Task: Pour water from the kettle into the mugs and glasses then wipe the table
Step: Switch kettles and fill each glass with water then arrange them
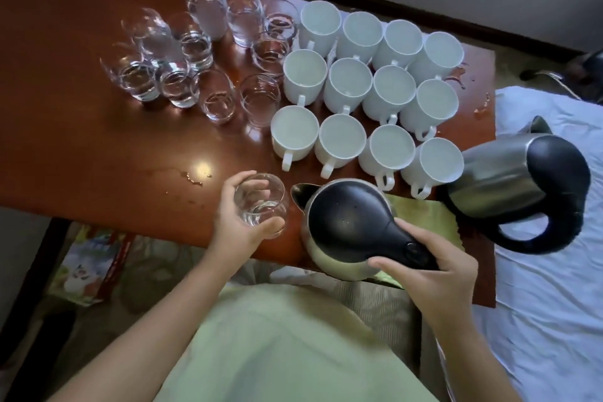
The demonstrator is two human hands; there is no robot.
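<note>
Currently the left hand grips a glass with a little water in it at the table's near edge. The right hand is clamped on the handle of the kettle, spout just beside the glass. White mugs fill the far right corner; glasses stand mid-table. A second kettle sits off the right edge.

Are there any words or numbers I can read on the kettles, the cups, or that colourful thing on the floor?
No text can be read anywhere.
Steel kettle with black lid in the right hand: no label shows.
Second steel kettle on the white sheet: no label shows.
White ceramic mugs and clear glasses: plain, no print.
Colourful printed bag on the floor: cartoon picture, any writing too blurred to read.
</note>
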